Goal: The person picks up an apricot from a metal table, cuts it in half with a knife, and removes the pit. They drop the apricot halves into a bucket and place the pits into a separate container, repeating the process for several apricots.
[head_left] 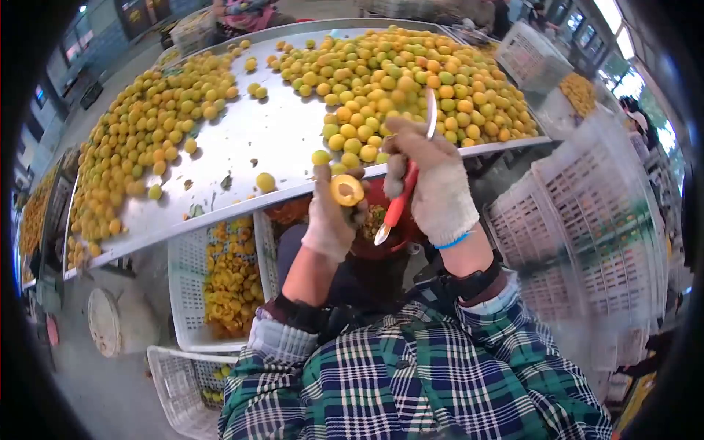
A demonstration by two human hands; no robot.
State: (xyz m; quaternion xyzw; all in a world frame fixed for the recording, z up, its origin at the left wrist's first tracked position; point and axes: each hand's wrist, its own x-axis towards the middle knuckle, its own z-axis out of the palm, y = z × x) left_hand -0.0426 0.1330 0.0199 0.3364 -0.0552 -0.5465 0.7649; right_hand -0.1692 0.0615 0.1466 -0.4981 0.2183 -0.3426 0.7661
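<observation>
My left hand (328, 220), in a work glove soiled at the fingers, grips a cut apricot (347, 190) with its orange cut face turned up and a brownish centre. My right hand (440, 192), gloved too, is closed around the red handle of a pitting knife (400, 203). Its curved blade points up past the fingers, and a small scoop-like metal tip sticks out below. The knife is apart from the apricot, to its right. Both hands are over the near edge of a metal sorting table (242, 158). Below them is a red bucket (378, 246) with bits inside.
Whole apricots (411, 77) are heaped at the table's back right, with another pile (150, 139) at left. Under the table edge stands a white crate (187, 293) of apricot halves (231, 282). Stacked white baskets (587, 235) rise at right. A pale bucket (121, 323) stands at lower left.
</observation>
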